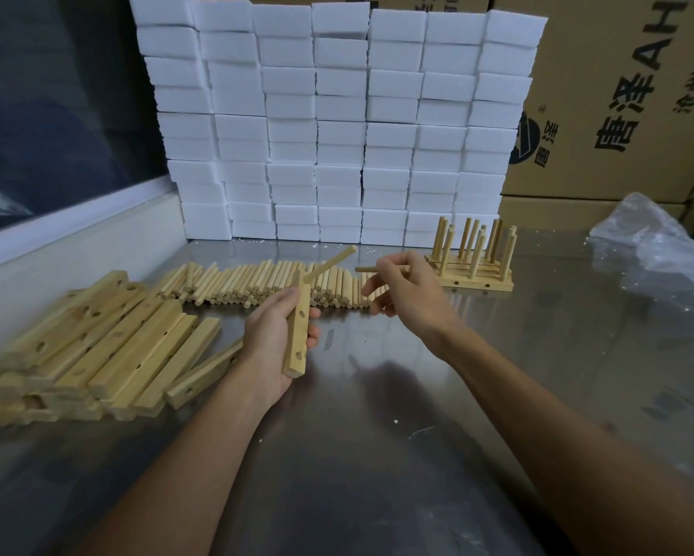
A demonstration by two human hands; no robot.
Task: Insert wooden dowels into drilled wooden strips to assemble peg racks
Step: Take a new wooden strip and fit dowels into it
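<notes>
Our left hand point(275, 335) grips a drilled strip point(298, 337) — one dowel point(330, 263) seated; our right hand point(403, 288) pinches a loose dowel point(367, 269) — dowel pile point(257, 284) at twelve o'clock.

Steel tabletop point(497, 395); white foam-block wall point(337, 114) behind; cardboard boxes point(618, 94) right; dark window point(56, 94) left.

Hands: two, left point(275, 335) and right point(407, 290). Held strip point(297, 335): one, with one dowel point(331, 262) fitted; held loose dowel point(367, 269): one. Dowel pile point(257, 286) and strip heap point(96, 347): too many to count. Finished racks point(473, 258): one stack. Foam blocks point(337, 114): seven columns. Plastic bag point(654, 242): one.
</notes>
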